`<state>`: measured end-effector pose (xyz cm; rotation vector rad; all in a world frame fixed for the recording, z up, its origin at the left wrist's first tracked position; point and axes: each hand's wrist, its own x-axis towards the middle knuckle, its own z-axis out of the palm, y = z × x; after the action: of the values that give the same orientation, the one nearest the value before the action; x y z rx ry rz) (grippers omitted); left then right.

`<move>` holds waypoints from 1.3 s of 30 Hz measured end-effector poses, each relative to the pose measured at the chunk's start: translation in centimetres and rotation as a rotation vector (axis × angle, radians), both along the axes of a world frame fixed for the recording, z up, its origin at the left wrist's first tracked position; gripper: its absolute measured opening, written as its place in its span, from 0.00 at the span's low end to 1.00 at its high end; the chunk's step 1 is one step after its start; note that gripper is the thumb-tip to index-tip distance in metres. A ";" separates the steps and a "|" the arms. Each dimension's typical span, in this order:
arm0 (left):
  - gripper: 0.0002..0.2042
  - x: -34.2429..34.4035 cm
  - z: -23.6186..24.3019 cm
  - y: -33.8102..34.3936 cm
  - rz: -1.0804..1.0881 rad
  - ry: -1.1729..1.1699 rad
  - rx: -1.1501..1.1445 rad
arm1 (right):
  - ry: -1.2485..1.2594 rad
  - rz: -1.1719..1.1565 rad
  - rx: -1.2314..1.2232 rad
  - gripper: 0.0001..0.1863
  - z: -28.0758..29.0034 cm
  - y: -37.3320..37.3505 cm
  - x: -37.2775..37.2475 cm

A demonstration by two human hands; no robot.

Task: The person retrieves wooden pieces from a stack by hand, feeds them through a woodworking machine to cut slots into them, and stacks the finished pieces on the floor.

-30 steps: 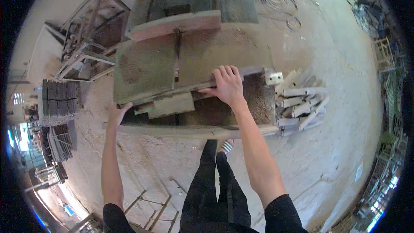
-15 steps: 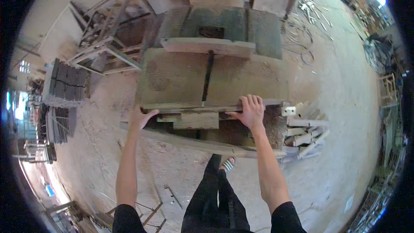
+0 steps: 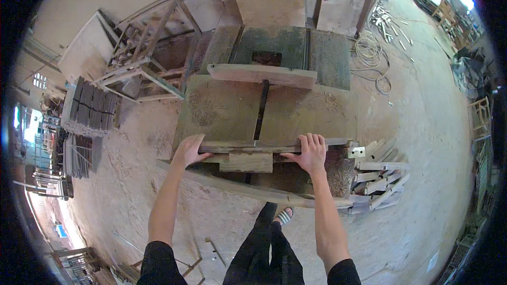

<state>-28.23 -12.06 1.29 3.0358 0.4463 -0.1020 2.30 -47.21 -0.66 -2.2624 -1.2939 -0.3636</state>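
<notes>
My left hand [image 3: 188, 150] and my right hand [image 3: 311, 153] are closed on a long wooden bar [image 3: 248, 144] lying crosswise at the near edge of a dusty machine table [image 3: 211, 103]. A pale wooden block [image 3: 245, 162] sits against the bar's near side, between my hands. A dark slot [image 3: 262, 111] runs from the bar toward a thick board [image 3: 262, 74] across the far part of the table. Below the bar is a dark recess with a long plank [image 3: 285, 199] along its front. A small pale fitting with holes [image 3: 356, 152] is at the bar's right end.
Wooden offcuts [image 3: 383, 179] are piled at the right, coiled hose [image 3: 372, 58] lies beyond. A timber frame [image 3: 148, 63] and stacked dark slats [image 3: 90, 108] stand at the left. My legs and a sandalled foot [image 3: 284, 216] are below the table.
The view has turned and shifted, so the table sits lower and the bar looks level. My left hand's fingers have come up over the bar's top; my right hand stays on it.
</notes>
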 end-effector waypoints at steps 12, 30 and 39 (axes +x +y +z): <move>0.38 4.3 -0.9 0.5 0.001 0.033 0.035 | 0.001 -0.010 0.035 0.39 -0.2 0.5 2.6; 0.34 5.4 -3.2 0.7 -0.115 -0.177 0.028 | 0.021 0.127 -0.070 0.30 2.0 0.3 2.9; 0.35 5.4 -3.1 0.8 -0.112 -0.220 0.077 | -0.054 0.176 -0.061 0.22 1.8 -1.3 2.9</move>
<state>-22.87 -11.30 -1.83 3.0967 0.2697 0.2471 5.21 -48.52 1.14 -2.1802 -1.5388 -0.3274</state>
